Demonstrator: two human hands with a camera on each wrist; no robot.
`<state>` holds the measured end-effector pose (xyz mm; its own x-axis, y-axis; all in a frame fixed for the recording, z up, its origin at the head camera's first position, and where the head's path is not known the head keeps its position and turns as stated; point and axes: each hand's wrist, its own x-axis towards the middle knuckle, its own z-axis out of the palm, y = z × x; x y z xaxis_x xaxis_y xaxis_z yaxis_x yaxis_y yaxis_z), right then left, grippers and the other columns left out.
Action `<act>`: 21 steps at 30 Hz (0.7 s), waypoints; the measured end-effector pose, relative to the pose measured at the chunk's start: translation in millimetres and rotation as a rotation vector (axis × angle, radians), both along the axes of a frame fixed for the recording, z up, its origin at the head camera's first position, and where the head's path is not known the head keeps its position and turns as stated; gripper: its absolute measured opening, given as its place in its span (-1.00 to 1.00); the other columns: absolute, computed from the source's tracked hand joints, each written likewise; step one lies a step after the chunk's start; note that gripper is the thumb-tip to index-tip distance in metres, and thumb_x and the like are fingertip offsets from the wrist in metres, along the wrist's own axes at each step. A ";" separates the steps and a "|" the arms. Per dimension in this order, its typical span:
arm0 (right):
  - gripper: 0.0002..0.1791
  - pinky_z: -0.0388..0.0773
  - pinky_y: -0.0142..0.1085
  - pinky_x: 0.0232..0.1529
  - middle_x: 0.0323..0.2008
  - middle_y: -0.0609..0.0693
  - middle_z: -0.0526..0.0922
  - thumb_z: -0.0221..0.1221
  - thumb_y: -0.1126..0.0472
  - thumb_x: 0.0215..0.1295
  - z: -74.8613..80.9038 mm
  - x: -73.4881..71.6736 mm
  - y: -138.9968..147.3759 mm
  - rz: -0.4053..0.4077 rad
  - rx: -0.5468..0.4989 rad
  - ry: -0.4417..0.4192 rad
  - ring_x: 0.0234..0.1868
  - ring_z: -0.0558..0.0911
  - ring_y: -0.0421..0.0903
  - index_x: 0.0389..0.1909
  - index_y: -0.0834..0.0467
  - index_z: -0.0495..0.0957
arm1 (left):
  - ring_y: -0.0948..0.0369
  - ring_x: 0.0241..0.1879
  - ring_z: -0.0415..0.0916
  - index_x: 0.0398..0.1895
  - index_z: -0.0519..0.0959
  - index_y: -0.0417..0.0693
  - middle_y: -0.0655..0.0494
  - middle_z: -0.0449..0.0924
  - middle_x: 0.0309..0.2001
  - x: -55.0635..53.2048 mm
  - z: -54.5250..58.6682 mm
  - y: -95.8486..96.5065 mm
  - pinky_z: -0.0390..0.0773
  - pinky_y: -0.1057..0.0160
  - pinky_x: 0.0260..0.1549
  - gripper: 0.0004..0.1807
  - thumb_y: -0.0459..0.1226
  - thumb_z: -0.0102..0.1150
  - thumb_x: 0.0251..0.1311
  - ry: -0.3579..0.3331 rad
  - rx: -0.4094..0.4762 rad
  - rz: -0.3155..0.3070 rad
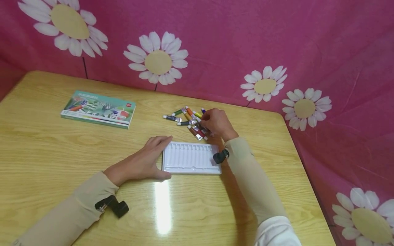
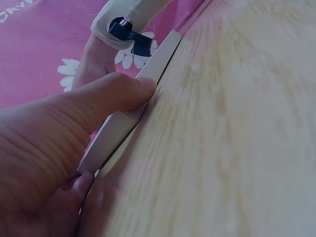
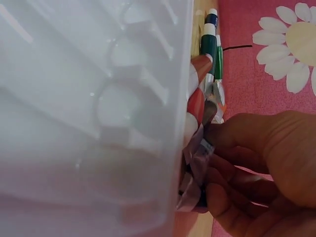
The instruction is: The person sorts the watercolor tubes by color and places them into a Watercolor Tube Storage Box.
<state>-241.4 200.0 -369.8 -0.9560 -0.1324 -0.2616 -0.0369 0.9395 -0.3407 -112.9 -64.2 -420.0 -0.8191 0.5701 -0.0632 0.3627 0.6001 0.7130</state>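
Left hand (image 1: pixel 147 160): spread wide, thumb at near edge, fingers at far edge, gripping the left end of the tray; presumably to stop it sliding.
White slotted tray (image 1: pixel 192 159): flat on the wooden table (image 1: pixel 138 212), just nearer than the tubes, probably for a short reach.
Tray axis: long side left to right; slots run near to far, notches toward the far edge.
Right hand (image 1: pixel 217 123): fingers bent down at the tubes; cannot tell whether one is pinched.
Paint tubes (image 1: pixel 184 123): loose cluster beyond the tray, mixed headings.
Black tube (image 1: pixel 171 118): cap left, crimped end right.
Brown tube (image 1: pixel 193 131): cap far-left, crimp near-right.
Paint box (image 1: pixel 98 110): lying flat, far left, long axis roughly left to right; apparently placed for working room.
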 end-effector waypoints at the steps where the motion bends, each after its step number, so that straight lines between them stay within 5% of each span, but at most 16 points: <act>1: -0.71 0.59 -0.33 -0.21 -0.07 0.09 0.74 0.27 0.12 0.42 0.1 0.0 -0.2 0.002 0.000 -0.002 -0.16 0.62 -0.04 0.04 0.17 0.72 | -0.11 0.58 0.04 0.67 -0.01 -0.18 -0.18 0.07 0.61 -0.2 -0.1 0.2 0.29 -0.20 0.53 0.34 0.09 0.58 -0.10 0.004 0.000 0.001; 14: -0.56 0.58 -0.26 -0.13 -0.06 0.10 0.71 0.27 0.09 0.40 9.7 4.8 1.7 0.060 0.064 0.013 -0.11 0.60 -0.02 0.25 0.12 0.59 | -0.09 0.54 0.10 0.62 0.12 -0.21 -0.17 0.16 0.56 -0.3 0.1 0.2 0.34 -0.18 0.49 0.26 0.07 0.57 -0.10 0.042 0.010 0.002; 21: -0.50 0.59 -0.24 -0.13 -0.03 0.10 0.70 0.29 0.10 0.39 16.4 13.2 7.1 0.036 -0.007 0.036 -0.07 0.59 0.02 0.32 0.02 0.53 | -0.08 0.52 0.12 0.62 0.13 -0.20 -0.16 0.17 0.55 -0.8 -1.2 -0.1 0.35 -0.17 0.48 0.25 0.08 0.57 -0.10 0.045 0.016 0.006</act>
<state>-228.3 207.1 -353.4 -0.9593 -0.1689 -0.2265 -0.0831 0.9348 -0.3453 -113.7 -64.3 -421.1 -0.8246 0.5655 -0.0174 0.3907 0.5914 0.7054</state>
